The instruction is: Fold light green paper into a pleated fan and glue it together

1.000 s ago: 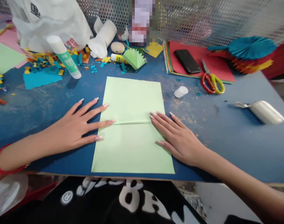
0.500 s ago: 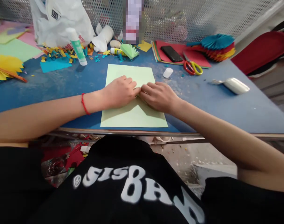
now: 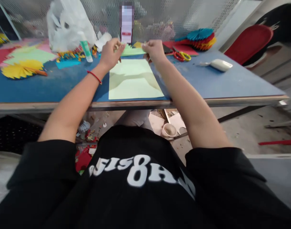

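Head view: left hand [image 3: 109,52] and right hand [image 3: 154,49] each pinch a far corner of the green paper [image 3: 133,79], lifting that edge off the blue tabletop [image 3: 231,79]. Glue stick [image 3: 85,51] and scissors [image 3: 181,55] flank them; near edge lies flat.

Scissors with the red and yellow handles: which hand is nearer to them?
Right. The right hand pinches the far edge of the light green sheet, just left of the scissors. The left hand holds that edge's other end, farther away.
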`<state>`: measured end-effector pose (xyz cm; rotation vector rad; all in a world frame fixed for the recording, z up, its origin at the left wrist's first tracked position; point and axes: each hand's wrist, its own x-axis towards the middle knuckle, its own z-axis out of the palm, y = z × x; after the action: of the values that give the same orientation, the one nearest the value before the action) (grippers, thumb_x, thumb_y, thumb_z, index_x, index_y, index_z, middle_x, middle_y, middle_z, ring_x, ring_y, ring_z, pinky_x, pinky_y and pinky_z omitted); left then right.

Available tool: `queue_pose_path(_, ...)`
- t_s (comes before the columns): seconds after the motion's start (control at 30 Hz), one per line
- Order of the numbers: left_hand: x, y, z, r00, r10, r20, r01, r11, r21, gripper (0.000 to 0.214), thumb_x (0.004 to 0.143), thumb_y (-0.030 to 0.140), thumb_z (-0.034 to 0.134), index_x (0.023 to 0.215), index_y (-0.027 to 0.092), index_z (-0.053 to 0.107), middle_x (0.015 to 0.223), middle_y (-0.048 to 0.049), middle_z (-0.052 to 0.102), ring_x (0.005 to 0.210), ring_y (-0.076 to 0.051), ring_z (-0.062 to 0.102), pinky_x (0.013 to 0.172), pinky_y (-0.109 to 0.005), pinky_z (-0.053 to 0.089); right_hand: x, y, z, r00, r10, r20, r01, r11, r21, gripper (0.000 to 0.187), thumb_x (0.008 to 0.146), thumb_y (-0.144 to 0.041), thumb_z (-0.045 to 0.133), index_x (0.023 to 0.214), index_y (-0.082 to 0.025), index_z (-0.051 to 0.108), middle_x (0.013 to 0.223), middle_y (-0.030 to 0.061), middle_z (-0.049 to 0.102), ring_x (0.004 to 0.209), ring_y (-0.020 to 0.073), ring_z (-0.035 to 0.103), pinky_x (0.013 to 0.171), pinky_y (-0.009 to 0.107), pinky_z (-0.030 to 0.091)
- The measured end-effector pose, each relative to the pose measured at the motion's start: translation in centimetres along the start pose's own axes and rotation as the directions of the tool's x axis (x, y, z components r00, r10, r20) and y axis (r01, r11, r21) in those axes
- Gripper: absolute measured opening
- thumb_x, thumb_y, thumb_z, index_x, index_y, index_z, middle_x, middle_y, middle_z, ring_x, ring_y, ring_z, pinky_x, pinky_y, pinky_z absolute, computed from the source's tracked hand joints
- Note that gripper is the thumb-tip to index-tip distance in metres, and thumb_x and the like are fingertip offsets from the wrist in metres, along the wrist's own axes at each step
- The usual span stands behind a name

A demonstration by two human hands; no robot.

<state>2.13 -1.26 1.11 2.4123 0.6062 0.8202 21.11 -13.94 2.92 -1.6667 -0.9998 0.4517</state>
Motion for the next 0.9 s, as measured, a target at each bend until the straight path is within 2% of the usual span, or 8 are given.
queue_pose_path(0.1, 0.0, 0.2, -0.9, 0.996, 0.001, -0.088, -0.011, 0.994, -0.113, 0.075, 0.098, 0.091, 0.025, 0.127, 0.029, 0.056, 0.06, 0.01, 0.042, 0.083, -0.009, 0.039, 0.08, -0.033, 0.028, -0.4, -0.7, 1.1, 0.997, 0.078, -0.012, -0.075, 0.988, 0.132, 0.021, 0.11, -0.033, 0.061, 0.1, -0.014, 0.064, 0.076, -0.0045, 0.061, 0.06, 0.0063, 0.049, 0.06, 0.021, 0.046)
queue_pose_path(0.13, 0.0, 0.3, -0.8, 0.987, -0.078, -0.142, 0.026, 0.94, -0.34, 0.067, 0.095, 0.088, 0.049, 0.12, 0.027, 0.059, 0.061, 0.0099, 0.037, 0.081, -0.008, 0.04, 0.079, -0.032, 0.027, -0.6, -0.9, 1.7, 0.994, 0.108, -0.012, -0.105, 0.98, 0.168, 0.025, 0.107, -0.04, 0.066, 0.103, -0.015, 0.066, 0.082, -0.0037, 0.063, 0.061, 0.0072, 0.053, 0.057, 0.021, 0.049)
queue_pose_path(0.23, -0.6, 0.8, 0.4, 0.964, -0.209, -0.165, 0.093, 0.846, -0.525, 0.048, 0.1, 0.067, 0.07, 0.099, 0.022, 0.055, 0.061, 0.0116, 0.033, 0.064, -0.006, 0.036, 0.068, -0.03, 0.027, -1.5, -1.1, 3.8, 0.989, 0.139, 0.04, -0.145, 0.956, 0.255, 0.024, 0.111, -0.029, 0.056, 0.091, -0.017, 0.059, 0.074, -0.0046, 0.06, 0.053, 0.0047, 0.046, 0.05, 0.017, 0.039)
queue_pose_path(0.33, -1.1, 1.2, 1.5, 0.953, -0.277, -0.121, 0.142, 0.765, -0.629, 0.043, 0.102, 0.051, 0.074, 0.081, 0.021, 0.051, 0.057, 0.0107, 0.036, 0.055, -0.006, 0.034, 0.059, -0.029, 0.027, -2.7, -0.7, 5.1, 0.985, 0.127, 0.119, -0.158, 0.941, 0.3, 0.027, 0.11, -0.026, 0.057, 0.084, -0.02, 0.056, 0.065, -0.0058, 0.059, 0.05, 0.0049, 0.042, 0.046, 0.015, 0.033)
queue_pose_path(0.47, -1.4, 1.5, 1.3, 0.948, -0.311, -0.064, 0.141, 0.594, -0.792, 0.032, 0.101, 0.028, 0.075, 0.072, 0.02, 0.063, 0.054, 0.0067, 0.042, 0.048, -0.007, 0.036, 0.053, -0.029, 0.03, -3.7, -0.3, 5.3, 0.974, 0.099, 0.204, -0.16, 0.936, 0.313, 0.034, 0.11, -0.036, 0.057, 0.081, -0.019, 0.063, 0.064, -0.0036, 0.063, 0.049, 0.0058, 0.043, 0.044, 0.016, 0.031)
queue_pose_path(0.6, -1.4, 1.3, 0.5, 0.949, -0.316, 0.011, 0.178, 0.502, -0.846, 0.034, 0.098, 0.01, 0.067, 0.065, 0.018, 0.064, 0.05, 0.0061, 0.041, 0.045, -0.006, 0.035, 0.049, -0.026, 0.031, -3.7, -0.3, 5.2, 0.973, -0.043, 0.229, -0.026, 0.957, 0.288, 0.053, 0.113, -0.049, 0.047, 0.075, -0.018, 0.067, 0.064, 0.001, 0.066, 0.052, 0.007, 0.048, 0.045, 0.017, 0.033)
queue_pose_path(0.73, -1.5, 1.3, 0.2, 0.951, -0.31, -0.007, 0.159, 0.506, -0.848, 0.028, 0.09, 0.005, 0.073, 0.068, 0.02, 0.066, 0.05, 0.0077, 0.04, 0.045, -0.006, 0.033, 0.048, -0.023, 0.033, -3.9, -0.2, 5.5, 0.94, -0.226, 0.257, 0.149, 0.946, 0.287, 0.041, 0.101, -0.043, 0.073, 0.07, -0.018, 0.064, 0.057, -0.003, 0.059, 0.052, 0.007, 0.048, 0.045, 0.017, 0.034)
queue_pose_path(0.9, -1.9, 1.6, -0.4, 0.974, -0.227, 0.011, 0.109, 0.421, -0.901, 0.018, 0.095, 0.012, 0.075, 0.078, 0.019, 0.073, 0.056, 0.0068, 0.047, 0.049, -0.005, 0.043, 0.055, -0.02, 0.042, -4.4, 0.0, 5.9, 0.928, -0.267, 0.262, 0.174, 0.928, 0.331, 0.043, 0.09, -0.046, 0.085, 0.067, -0.02, 0.059, 0.053, -0.0069, 0.05, 0.05, 0.0061, 0.043, 0.043, 0.016, 0.034)
